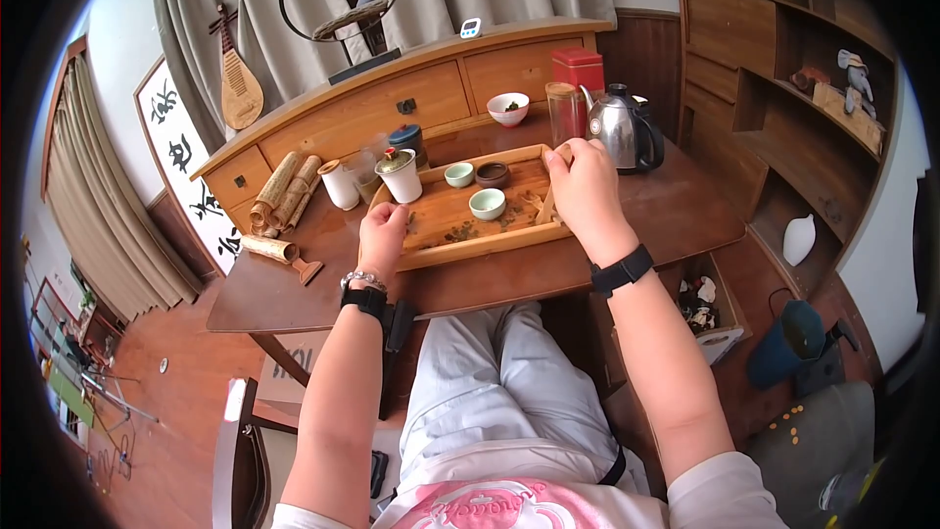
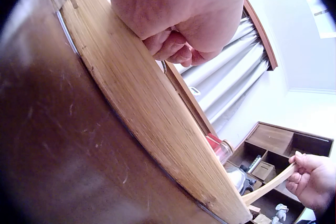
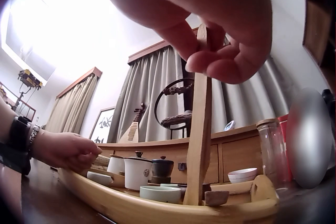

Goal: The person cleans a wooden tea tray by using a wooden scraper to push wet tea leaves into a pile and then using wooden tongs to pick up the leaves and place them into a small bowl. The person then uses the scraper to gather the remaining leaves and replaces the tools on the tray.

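Note:
My right hand [image 1: 586, 186] pinches the top of a long flat wooden tea utensil [image 3: 198, 129] between thumb and fingers. The utensil stands nearly upright, its lower end in the right part of the wooden tea tray [image 1: 470, 250]. At the tray's left end is my left hand [image 1: 384, 232], fingers loosely curled by the rim, with nothing seen in them. Two pale green cups [image 1: 487, 203] and a dark brown cup [image 1: 493, 174] stand on the tray. Near its back left corner is a white lidded cup [image 1: 399, 178]. Dark leaf-like bits lie on the tray floor.
Behind the tray's right end stand a metal kettle [image 1: 615, 132], a clear jar [image 1: 564, 116] and a red box [image 1: 578, 71]. A white bowl [image 1: 507, 109] sits farther back. Rolled bamboo mats [image 1: 284, 191] and a short bamboo piece [image 1: 269, 249] lie at the left.

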The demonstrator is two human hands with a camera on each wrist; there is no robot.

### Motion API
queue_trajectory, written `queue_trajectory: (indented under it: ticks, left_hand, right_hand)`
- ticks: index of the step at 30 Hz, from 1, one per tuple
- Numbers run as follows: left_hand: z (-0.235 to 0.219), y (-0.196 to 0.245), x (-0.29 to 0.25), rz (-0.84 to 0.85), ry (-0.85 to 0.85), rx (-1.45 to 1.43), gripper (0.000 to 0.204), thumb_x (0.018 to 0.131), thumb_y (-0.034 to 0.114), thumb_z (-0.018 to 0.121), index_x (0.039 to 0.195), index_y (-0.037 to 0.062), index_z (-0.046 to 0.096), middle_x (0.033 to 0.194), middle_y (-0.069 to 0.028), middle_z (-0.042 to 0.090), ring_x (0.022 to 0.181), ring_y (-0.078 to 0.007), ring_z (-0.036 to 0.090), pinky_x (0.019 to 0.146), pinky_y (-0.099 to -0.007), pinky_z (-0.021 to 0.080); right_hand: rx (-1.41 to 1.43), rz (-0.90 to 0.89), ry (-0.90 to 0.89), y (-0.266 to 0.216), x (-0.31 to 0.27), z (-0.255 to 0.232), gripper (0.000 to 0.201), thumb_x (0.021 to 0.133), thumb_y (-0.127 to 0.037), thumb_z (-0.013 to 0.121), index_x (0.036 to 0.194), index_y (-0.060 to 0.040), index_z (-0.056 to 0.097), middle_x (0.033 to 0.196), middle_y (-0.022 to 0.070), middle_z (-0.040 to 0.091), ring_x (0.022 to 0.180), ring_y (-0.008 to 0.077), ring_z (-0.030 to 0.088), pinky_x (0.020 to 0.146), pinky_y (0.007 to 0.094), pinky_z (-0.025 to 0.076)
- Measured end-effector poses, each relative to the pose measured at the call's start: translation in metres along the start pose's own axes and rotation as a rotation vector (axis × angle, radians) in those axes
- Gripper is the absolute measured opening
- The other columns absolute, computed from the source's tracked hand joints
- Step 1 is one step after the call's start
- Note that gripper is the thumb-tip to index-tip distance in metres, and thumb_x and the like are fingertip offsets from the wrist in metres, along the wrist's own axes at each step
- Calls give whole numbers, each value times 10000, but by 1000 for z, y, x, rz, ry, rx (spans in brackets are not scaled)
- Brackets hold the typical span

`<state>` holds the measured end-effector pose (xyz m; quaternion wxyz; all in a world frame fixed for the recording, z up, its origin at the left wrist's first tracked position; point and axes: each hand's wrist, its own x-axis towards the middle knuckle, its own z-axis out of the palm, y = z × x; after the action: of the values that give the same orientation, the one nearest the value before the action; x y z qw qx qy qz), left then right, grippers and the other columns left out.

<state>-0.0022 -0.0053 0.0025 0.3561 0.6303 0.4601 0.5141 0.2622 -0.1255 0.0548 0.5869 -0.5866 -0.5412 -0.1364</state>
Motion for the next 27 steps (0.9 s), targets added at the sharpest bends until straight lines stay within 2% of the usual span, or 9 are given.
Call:
queue_trajectory:
  ticks: [2,10,12,19,27]
  left_hand:
    - [1,6,-3,-39,7,18,258,897,230,598,731,32,596,655,21,550,592,-58,473,542,-230,376]
    - [1,4,-2,-17,2,14,257,900,228,598,737,30,596,669,15,556,605,-64,477,550,-232,380]
    - [1,5,-4,-17,-1,-1,256,899,228,599,737,30,597,669,15,556,605,-64,476,550,-232,380]
    - [0,5,-2,-15,8,28,257,899,228,598,737,29,599,656,18,547,594,-61,464,537,-236,372]
    - [0,0,0,-5,4,10,254,902,228,600,733,38,594,639,29,525,569,-55,436,511,-230,343]
  right_hand:
    - [-16,-6,-14,0,0,0,180,849,-127,646,810,42,596,781,213,594,819,373,576,750,444,475]
    - [-75,-16,-55,-3,-1,-2,251,885,-192,602,789,39,591,797,227,614,825,389,599,742,457,483]
    - [-80,88,-203,-12,1,-9,276,891,-218,587,778,34,592,787,234,633,805,393,623,718,469,491]
    - [-71,72,-137,-3,0,-4,312,887,-239,588,767,49,599,756,235,637,772,399,629,702,465,497]
    - [-69,94,-192,-7,1,-9,322,885,-250,601,774,51,622,734,230,639,749,391,639,683,460,505]
